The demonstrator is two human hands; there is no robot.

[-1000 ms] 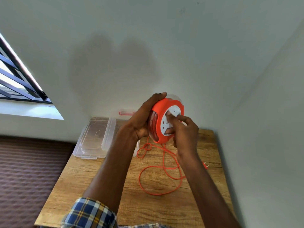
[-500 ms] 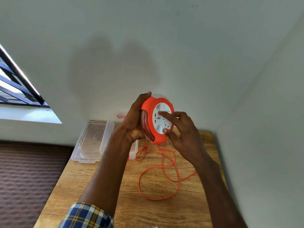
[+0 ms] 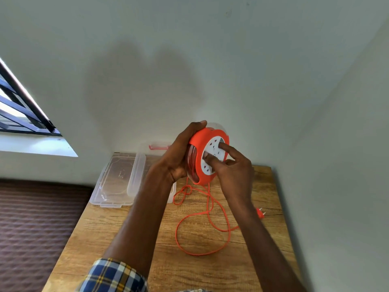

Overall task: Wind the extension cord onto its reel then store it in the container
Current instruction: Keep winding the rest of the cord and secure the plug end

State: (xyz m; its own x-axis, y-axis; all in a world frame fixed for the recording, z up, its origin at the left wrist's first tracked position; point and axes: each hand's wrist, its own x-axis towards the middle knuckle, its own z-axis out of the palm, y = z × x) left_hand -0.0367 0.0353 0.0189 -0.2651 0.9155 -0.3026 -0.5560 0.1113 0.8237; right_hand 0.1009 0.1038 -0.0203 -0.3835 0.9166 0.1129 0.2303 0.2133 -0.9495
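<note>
An orange cord reel (image 3: 200, 145) with a white socket face is held up on edge above the table. My left hand (image 3: 179, 157) grips its rim and back from the left. My right hand (image 3: 233, 167) presses its forefinger and thumb tips on the white socket face. The orange cord (image 3: 210, 220) hangs from the reel's bottom and lies in loose loops on the wooden table (image 3: 130, 239); its plug (image 3: 260, 212) rests near the right edge. A clear plastic container (image 3: 171, 190) stands behind my left arm, mostly hidden.
The container's clear lid (image 3: 117, 180) lies at the table's back left corner. White walls close the table at the back and right. A barred window (image 3: 19, 110) is at left, and a brown ribbed surface (image 3: 31, 228) lies below the table's left edge.
My right hand's fingers have shifted round the white socket face, and the loose cord loop on the table has changed shape. My left hand keeps its grip on the reel.
</note>
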